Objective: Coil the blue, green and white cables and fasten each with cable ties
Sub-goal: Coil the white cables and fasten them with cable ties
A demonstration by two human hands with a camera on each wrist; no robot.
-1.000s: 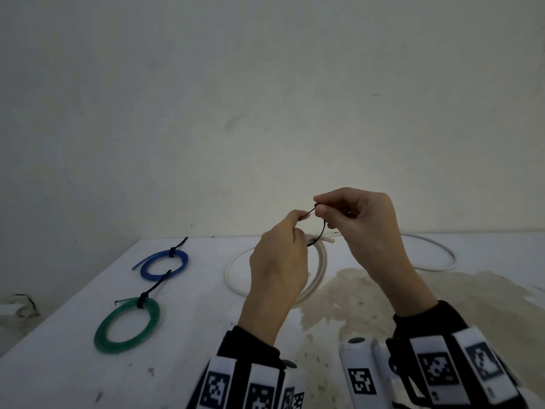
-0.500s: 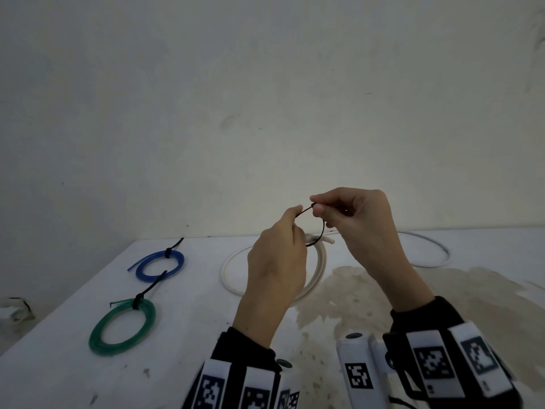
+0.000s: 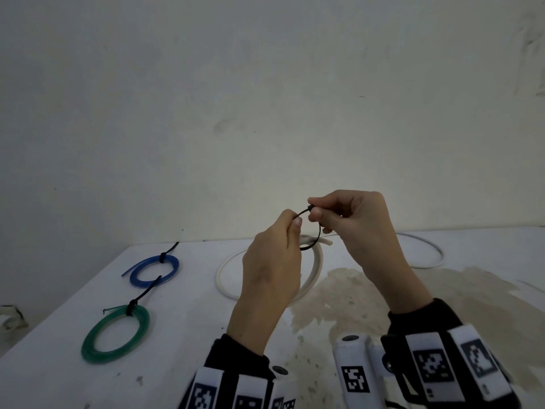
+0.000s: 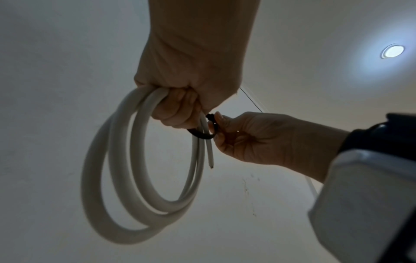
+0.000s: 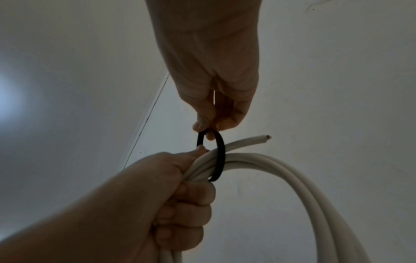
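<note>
My left hand (image 3: 290,228) grips the coiled white cable (image 4: 92,178) and holds it up above the table. A black cable tie (image 5: 221,156) is looped loosely round the bundled strands beside the left hand (image 5: 198,156). My right hand (image 3: 314,211) pinches the tie's head at the top of the loop, and the left thumb and forefinger touch its strap. The cable's cut end (image 5: 268,137) sticks out past the tie. A blue coil (image 3: 176,265) and a green coil (image 3: 144,323), each with a black tie on it, lie on the table at the left.
The white table (image 3: 191,320) has a large brownish stain (image 3: 354,305) under my hands. A thin white cable loop (image 3: 436,252) lies at the back right. A bare wall stands right behind the table, and the table's left edge runs diagonally past the green coil.
Both hands keep almost the same pose, slightly higher in the view. The tie loop looks the same size.
</note>
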